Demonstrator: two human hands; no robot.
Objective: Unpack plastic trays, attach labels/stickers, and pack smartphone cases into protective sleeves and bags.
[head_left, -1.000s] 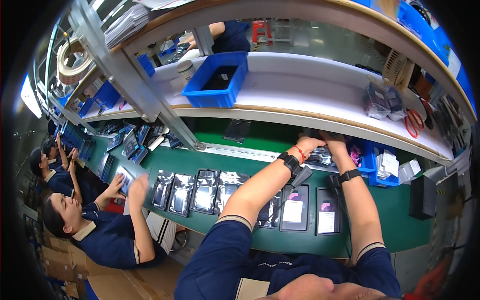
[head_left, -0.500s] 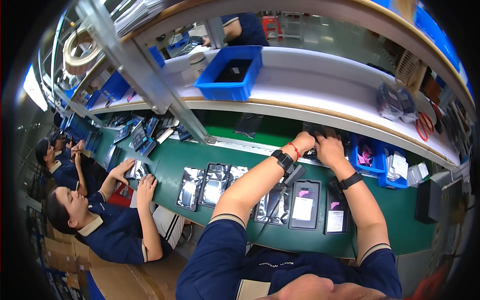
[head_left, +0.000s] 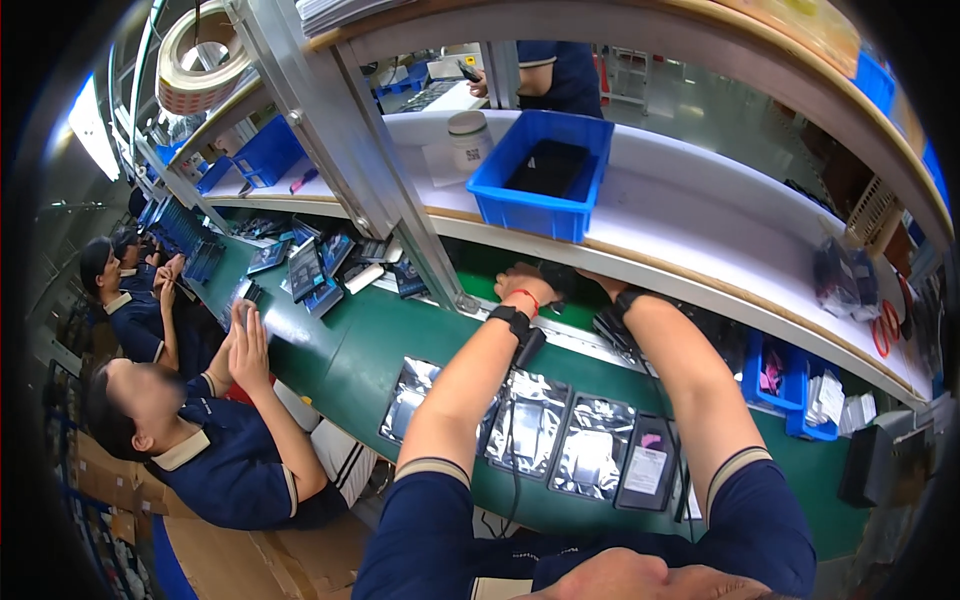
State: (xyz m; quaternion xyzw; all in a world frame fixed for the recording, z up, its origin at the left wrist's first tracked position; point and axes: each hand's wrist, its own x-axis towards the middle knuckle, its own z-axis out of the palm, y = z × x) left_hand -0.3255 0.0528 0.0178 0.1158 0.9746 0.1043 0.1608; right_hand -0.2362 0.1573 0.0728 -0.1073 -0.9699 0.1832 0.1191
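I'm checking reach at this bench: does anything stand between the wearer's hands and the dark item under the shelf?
Nothing visible blocks the left hand, which appears to meet the dark item. The white shelf overhangs and hides part of the right hand, so I cannot tell on that side.

The fingers of the right hand (head_left: 604, 286) are hidden, the dark item (head_left: 560, 279) nearby indistinct.

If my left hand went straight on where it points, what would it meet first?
Your left hand would probably meet the black item just to its right first, though depth is unclear.
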